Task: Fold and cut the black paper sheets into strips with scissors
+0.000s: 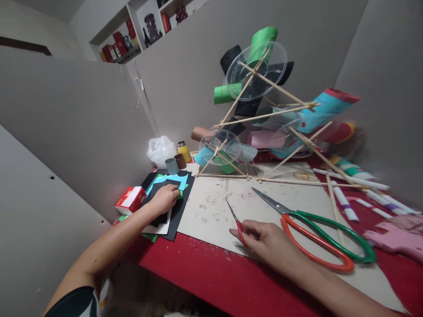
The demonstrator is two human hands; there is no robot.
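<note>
Small red-handled scissors (238,224) are gripped in my right hand (259,237), their thin blades pointing up and away over the beige board (205,202). My left hand (164,199) rests on a stack of coloured sheets, its fingers slightly bent and reaching over a black paper piece (152,200). Light-blue paper (180,180) and bits of green paper show around those fingers. A larger black sheet (180,215) lies underneath. Beside my right wrist lie large scissors (317,237) with one green and one orange handle.
Ferris-wheel-like stick models (254,83) with clear discs and coloured paper tubes stand behind the board. At left are a red-and-white box (131,200), a grey paper tube (172,166), a yellow bottle (183,152) and a plastic bag (161,149). A pink glue gun (396,237) lies right.
</note>
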